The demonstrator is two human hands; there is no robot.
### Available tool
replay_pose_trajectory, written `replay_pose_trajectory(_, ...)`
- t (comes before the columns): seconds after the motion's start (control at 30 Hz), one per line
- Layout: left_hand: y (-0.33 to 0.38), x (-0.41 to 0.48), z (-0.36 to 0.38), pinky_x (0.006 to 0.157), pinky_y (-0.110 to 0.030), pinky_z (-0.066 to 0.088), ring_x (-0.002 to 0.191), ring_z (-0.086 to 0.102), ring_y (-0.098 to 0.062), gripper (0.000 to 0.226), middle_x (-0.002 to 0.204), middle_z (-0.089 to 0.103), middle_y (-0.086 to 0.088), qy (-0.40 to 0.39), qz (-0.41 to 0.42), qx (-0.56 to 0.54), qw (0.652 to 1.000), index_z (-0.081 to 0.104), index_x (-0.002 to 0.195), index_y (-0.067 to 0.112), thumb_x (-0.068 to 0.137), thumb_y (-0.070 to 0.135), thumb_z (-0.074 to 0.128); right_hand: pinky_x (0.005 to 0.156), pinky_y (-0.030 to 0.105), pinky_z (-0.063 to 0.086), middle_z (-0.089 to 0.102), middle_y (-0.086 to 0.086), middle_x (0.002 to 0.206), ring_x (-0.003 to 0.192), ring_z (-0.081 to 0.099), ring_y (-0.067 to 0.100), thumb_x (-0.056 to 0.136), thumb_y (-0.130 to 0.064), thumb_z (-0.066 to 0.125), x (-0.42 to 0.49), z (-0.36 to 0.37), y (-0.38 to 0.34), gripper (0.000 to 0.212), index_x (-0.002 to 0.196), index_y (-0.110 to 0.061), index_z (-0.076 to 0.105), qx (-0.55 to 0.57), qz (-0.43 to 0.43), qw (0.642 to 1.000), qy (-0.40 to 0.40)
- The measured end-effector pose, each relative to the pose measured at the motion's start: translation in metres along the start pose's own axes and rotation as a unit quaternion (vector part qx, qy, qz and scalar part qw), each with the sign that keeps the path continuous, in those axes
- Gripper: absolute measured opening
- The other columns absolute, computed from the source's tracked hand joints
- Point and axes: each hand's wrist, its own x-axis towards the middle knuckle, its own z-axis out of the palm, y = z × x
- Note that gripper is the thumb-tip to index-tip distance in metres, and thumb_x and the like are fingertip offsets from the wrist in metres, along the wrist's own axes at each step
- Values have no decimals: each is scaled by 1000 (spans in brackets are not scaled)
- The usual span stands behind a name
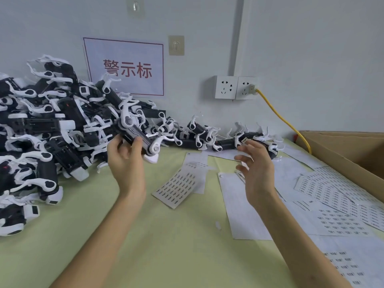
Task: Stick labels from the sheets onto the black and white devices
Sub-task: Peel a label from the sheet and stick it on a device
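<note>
My left hand grips a black and white device and holds it tilted above the green table, white lever end toward the right. My right hand hovers to the right of it with the other fingers spread, and pinches a small label at its upper fingertips. A label sheet lies on the table between my hands. More label sheets are spread to the right. A large pile of devices fills the left, and a row of devices runs along the wall.
An open cardboard box stands at the right edge. A yellow cable runs from the wall socket down behind the box. A red-lettered sign hangs on the wall. The green table surface lies in front.
</note>
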Motion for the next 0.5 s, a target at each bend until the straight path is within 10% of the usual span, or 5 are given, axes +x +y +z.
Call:
replay_pose_trajectory(0.27,-9,-31,16,77,-37,55,97,73,-22,45,112,76,-12,-273,-194,-30,942,59,123,8,85,31,67,60,28,38,54,4,71,61,47,17,85,-25,58,-7,8,1,12,85,-16,67,-34,42,981,-187)
replay_pose_trajectory(0.5,-23,-56,21,74,-36,56,85,73,-20,29,102,79,-8,-305,-199,60,929,59,123,10,97,21,67,69,24,42,56,4,76,67,48,17,85,-20,66,-11,6,2,11,78,-12,63,-103,4,968,-228)
